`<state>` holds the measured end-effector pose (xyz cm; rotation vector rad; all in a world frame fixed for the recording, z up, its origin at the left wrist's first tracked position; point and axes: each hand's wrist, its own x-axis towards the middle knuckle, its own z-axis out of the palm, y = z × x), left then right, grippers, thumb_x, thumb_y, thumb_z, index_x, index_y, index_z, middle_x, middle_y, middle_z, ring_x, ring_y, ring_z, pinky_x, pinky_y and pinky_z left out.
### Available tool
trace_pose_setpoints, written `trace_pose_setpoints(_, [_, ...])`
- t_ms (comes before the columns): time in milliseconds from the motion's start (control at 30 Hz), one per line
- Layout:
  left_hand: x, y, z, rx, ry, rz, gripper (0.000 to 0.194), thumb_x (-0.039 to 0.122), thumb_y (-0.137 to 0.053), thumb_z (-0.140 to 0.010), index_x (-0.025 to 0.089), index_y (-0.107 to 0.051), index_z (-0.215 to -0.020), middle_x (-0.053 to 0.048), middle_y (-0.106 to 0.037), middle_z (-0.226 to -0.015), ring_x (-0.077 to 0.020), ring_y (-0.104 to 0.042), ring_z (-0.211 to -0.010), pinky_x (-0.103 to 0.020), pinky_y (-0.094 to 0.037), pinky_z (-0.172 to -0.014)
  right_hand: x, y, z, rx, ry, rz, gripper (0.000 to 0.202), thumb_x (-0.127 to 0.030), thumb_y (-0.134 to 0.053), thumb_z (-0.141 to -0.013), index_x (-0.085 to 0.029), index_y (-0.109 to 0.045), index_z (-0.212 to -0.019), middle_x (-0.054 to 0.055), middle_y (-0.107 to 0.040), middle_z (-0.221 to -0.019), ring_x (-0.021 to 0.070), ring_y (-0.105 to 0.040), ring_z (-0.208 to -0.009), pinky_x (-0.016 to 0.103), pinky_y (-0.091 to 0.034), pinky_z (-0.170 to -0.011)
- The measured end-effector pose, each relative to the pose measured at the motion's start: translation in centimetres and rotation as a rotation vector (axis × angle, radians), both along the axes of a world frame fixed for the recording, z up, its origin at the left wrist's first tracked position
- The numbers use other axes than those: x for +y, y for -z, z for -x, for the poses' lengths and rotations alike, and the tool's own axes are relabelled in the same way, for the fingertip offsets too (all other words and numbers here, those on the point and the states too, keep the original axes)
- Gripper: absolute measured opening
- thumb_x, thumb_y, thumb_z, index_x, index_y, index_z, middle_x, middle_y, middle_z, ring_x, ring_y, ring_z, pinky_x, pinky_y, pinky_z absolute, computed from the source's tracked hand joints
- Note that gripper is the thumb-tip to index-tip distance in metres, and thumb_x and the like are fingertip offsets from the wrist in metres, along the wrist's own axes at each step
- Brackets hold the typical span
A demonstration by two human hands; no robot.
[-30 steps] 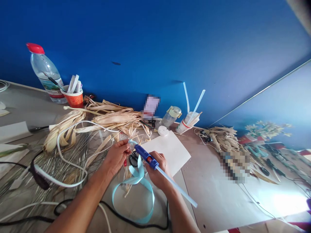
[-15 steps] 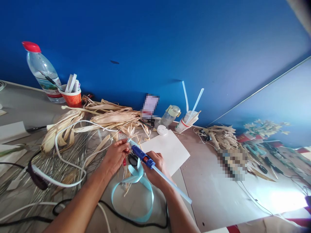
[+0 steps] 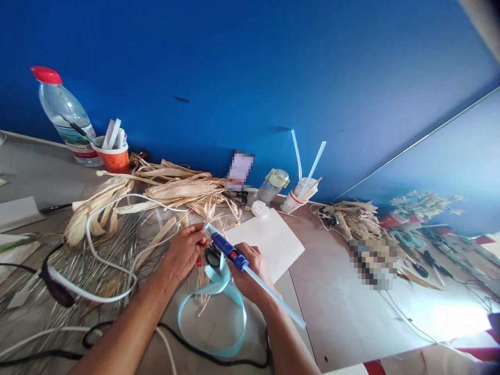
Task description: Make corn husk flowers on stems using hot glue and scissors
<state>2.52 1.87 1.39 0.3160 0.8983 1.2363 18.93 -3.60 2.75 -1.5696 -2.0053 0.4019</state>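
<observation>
My right hand (image 3: 250, 265) is wrapped round a blue hot glue gun (image 3: 223, 244), with a long translucent glue stick (image 3: 275, 298) sticking out of its back end. The gun's nozzle points up and left, close to the fingertips of my left hand (image 3: 188, 249). Those fingers pinch a small flower of dried corn husk (image 3: 210, 211) at its base, where light blue ribbon shows. A loop of light blue ribbon (image 3: 244, 317) hangs below, between my hands. Black-handled scissors (image 3: 213, 257) lie partly hidden behind the glue gun.
Dried corn husks (image 3: 187, 188) and thin wires (image 3: 113, 255) cover the left side, crossed by a white cable (image 3: 91, 239). A white sheet (image 3: 281, 239), a lidded jar (image 3: 271, 186) and a paper cup (image 3: 295, 200) with glue sticks stand beyond my right hand. A red-capped bottle (image 3: 66, 114) leans far left.
Almost nothing differs. The whole view has shifted very slightly, while both hands keep their grip and the glue gun stays at the flower's base.
</observation>
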Motion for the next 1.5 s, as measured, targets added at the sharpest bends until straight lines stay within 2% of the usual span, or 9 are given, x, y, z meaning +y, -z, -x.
trace_pose_setpoints(567, [0.1, 0.1, 0.1, 0.004, -0.012, -0.037, 0.015, 0.002, -0.069, -0.059, 0.012, -0.063, -0.068, 0.003, -0.054, -0.055, -0.0065, -0.046, -0.049, -0.017, -0.043, -0.049, 0.0, -0.2, 0.1, 0.076, -0.002, 0.071, 0.005, -0.017, -0.056, -0.076, -0.021, -0.057, -0.076, 0.001, -0.062, -0.072, 0.0172, -0.057, -0.069, 0.030, -0.043, -0.075])
trace_pose_setpoints(633, [0.2, 0.3, 0.1, -0.002, -0.036, -0.030, 0.016, 0.003, -0.069, -0.058, 0.013, -0.063, -0.069, 0.004, -0.053, -0.054, -0.0060, -0.045, -0.048, -0.016, -0.041, -0.048, 0.0, -0.3, -0.2, 0.245, 0.031, 0.119, 0.003, -0.020, -0.059, -0.075, -0.021, -0.058, -0.078, 0.000, -0.062, -0.075, 0.0162, -0.055, -0.069, 0.029, -0.043, -0.070])
trace_pose_setpoints(733, [0.3, 0.6, 0.1, -0.003, -0.049, -0.021, 0.019, 0.005, -0.071, -0.055, 0.013, -0.063, -0.070, 0.003, -0.055, -0.055, -0.0057, -0.046, -0.049, -0.017, -0.041, -0.048, 0.3, -0.7, -1.3, 0.634, 0.105, 0.251, 0.020, -0.029, -0.066, -0.073, -0.019, -0.061, -0.090, 0.000, -0.061, -0.079, 0.0139, -0.052, -0.066, 0.027, -0.041, -0.062])
trace_pose_setpoints(900, [0.2, 0.8, 0.0, -0.014, -0.038, -0.041, 0.025, 0.008, -0.076, -0.050, 0.012, -0.065, -0.072, 0.002, -0.059, -0.057, -0.0057, -0.047, -0.049, -0.018, -0.042, -0.049, 0.9, -1.2, -4.0, 1.351, 0.119, 0.522, 0.038, -0.041, -0.074, -0.071, -0.016, -0.064, -0.097, -0.003, -0.050, -0.063, 0.0095, -0.044, -0.054, 0.023, -0.037, -0.052])
trace_pose_setpoints(1000, [0.1, 1.0, -0.1, -0.006, -0.015, -0.078, 0.029, 0.011, -0.078, -0.049, 0.012, -0.066, -0.075, 0.002, -0.062, -0.061, -0.0061, -0.049, -0.051, -0.019, -0.043, -0.051, 0.9, -0.4, -5.5, 1.572, 0.069, 0.756, 0.034, -0.041, -0.075, -0.071, -0.015, -0.062, -0.087, -0.004, -0.048, -0.061, 0.0059, -0.038, -0.047, 0.019, -0.033, -0.045])
trace_pose_setpoints(1100, [0.0, 1.3, -0.1, 0.005, 0.005, -0.095, 0.031, 0.014, -0.081, -0.049, 0.012, -0.064, -0.075, 0.003, -0.061, -0.061, -0.0065, -0.049, -0.051, -0.020, -0.045, -0.053, 0.8, 1.1, -6.8, 1.685, 0.115, 0.921, 0.026, -0.037, -0.071, -0.077, -0.015, -0.058, -0.082, -0.003, -0.048, -0.061, 0.0052, -0.039, -0.046, 0.016, -0.034, -0.044])
trace_pose_setpoints(1300, [0.0, 1.5, 0.0, 0.004, 0.050, -0.154, 0.034, 0.019, -0.083, -0.051, 0.013, -0.061, -0.077, 0.005, -0.059, -0.061, -0.0065, -0.050, -0.053, -0.020, -0.043, -0.055, 1.4, 2.4, -8.6, 1.681, 0.326, 1.044, 0.031, -0.043, -0.054, -0.090, -0.015, -0.056, -0.077, -0.001, -0.053, -0.060, 0.0073, -0.050, -0.048, 0.017, -0.043, -0.046])
trace_pose_setpoints(1400, [-0.1, 1.5, -0.1, 0.013, 0.063, -0.167, 0.035, 0.021, -0.083, -0.052, 0.013, -0.060, -0.078, 0.005, -0.059, -0.062, -0.0062, -0.050, -0.053, -0.020, -0.042, -0.056, 1.5, 1.9, -9.0, 1.455, 0.422, 1.091, 0.039, -0.047, -0.044, -0.094, -0.014, -0.058, -0.081, 0.003, -0.058, -0.062, 0.0110, -0.058, -0.051, 0.022, -0.049, -0.050])
trace_pose_setpoints(1500, [-0.1, 1.3, -0.1, 0.019, 0.063, -0.174, 0.036, 0.022, -0.082, -0.052, 0.014, -0.059, -0.078, 0.005, -0.058, -0.061, -0.0064, -0.050, -0.053, -0.020, -0.041, -0.057, 1.3, 1.3, -9.1, 1.085, 0.490, 1.035, 0.048, -0.051, -0.033, -0.095, -0.014, -0.060, -0.080, 0.006, -0.060, -0.060, 0.0159, -0.061, -0.050, 0.026, -0.047, -0.047])
